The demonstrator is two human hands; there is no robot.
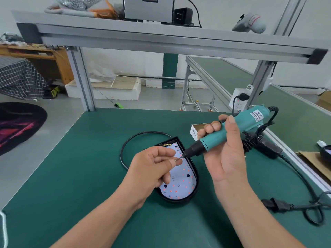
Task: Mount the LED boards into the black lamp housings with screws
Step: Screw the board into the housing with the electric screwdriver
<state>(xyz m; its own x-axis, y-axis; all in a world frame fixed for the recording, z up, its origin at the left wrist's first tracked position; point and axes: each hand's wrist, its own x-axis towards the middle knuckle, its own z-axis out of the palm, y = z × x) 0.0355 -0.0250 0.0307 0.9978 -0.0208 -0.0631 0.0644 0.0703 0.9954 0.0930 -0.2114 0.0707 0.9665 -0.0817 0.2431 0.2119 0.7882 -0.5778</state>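
A black D-shaped lamp housing lies on the green mat in front of me, with a white LED board dotted with red LEDs seated inside it. My right hand grips a teal electric screwdriver, its black nose tilted down to the left over the board's upper part. My left hand pinches the thin bit at the driver's tip between thumb and forefinger; whether a screw is there I cannot tell. My left hand hides the board's left side.
The housing's black cable loops to the left. A small white cardboard box sits behind the driver. The driver's black power cord and plug trail on the right. An aluminium frame post stands at the bench's far edge.
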